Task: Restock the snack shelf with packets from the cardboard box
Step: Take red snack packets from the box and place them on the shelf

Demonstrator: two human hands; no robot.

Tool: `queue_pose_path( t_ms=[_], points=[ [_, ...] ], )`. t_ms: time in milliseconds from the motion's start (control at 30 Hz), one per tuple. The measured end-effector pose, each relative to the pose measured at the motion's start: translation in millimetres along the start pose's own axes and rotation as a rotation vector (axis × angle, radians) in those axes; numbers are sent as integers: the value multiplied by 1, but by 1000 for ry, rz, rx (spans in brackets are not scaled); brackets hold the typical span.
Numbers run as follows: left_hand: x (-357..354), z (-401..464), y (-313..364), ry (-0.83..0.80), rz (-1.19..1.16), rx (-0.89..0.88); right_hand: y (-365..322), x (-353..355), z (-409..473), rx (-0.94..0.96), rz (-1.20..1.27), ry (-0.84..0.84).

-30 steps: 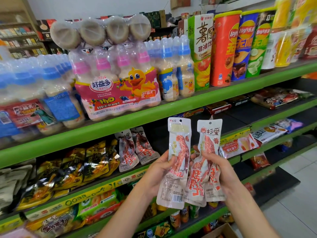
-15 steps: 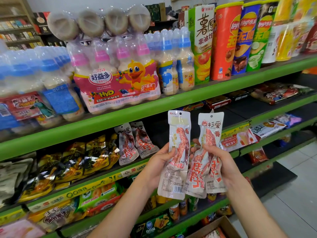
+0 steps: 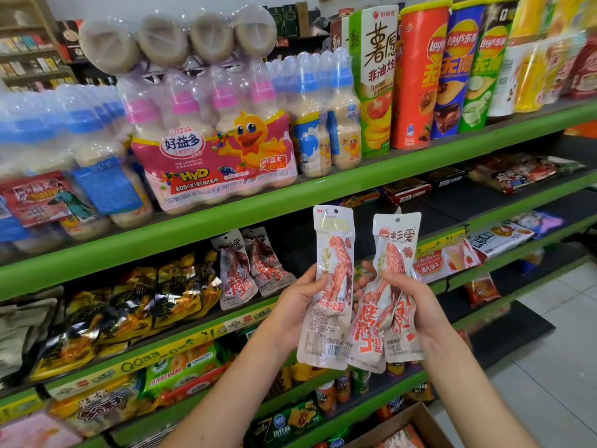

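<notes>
My left hand (image 3: 298, 305) grips one long white-and-red snack packet (image 3: 331, 286) upright, thumb across its front. My right hand (image 3: 413, 305) holds two or more of the same packets (image 3: 384, 305) fanned together, right beside the left one. Both are raised in front of the second green shelf (image 3: 200, 334). Two matching packets (image 3: 248, 266) lean at the back of that shelf, just left of my hands. The cardboard box (image 3: 416, 415) shows at the bottom edge with more packets inside.
Black-and-gold snack bags (image 3: 129, 305) fill the shelf left of the matching packets. The top shelf carries bottled drink packs (image 3: 213, 137) and chip tubes (image 3: 416, 76). Wafer packs (image 3: 445, 260) sit to the right. Tiled floor (image 3: 555, 367) lies at the right.
Both hands have stayed together holding the packets; the view has tilted slightly down, bringing more of the cardboard box into sight.
</notes>
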State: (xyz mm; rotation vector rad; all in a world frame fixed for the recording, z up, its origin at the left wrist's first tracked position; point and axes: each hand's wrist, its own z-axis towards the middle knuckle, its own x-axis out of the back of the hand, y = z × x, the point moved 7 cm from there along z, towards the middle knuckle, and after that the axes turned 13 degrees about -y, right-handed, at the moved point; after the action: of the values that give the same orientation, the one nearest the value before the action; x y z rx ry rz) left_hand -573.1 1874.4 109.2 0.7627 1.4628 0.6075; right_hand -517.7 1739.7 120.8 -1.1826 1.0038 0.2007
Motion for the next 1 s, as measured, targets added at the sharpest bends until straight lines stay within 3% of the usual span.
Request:
queue_pose_path(
  t_ms=[100,200,300,433,567,700,867,1000],
  points=[
    [3,3,0,27,55,50,1,3,1,-5,2,19],
    [5,11,11,135,280,93,2,8,1,-16,-7,51],
    [11,36,40,303,611,89,3,12,0,-24,16,54],
    [28,76,86,700,1118,172,0,15,-2,-22,-14,69],
    [40,96,105,826,1375,239,-2,19,-3,-15,-44,115],
    [53,98,94,803,1521,464,-2,18,-5,-28,-29,99],
    [46,101,67,507,1942,640,2,18,-5,-34,-24,78],
    [57,99,57,368,1971,725,10,19,-6,-57,-21,89]
  ],
)
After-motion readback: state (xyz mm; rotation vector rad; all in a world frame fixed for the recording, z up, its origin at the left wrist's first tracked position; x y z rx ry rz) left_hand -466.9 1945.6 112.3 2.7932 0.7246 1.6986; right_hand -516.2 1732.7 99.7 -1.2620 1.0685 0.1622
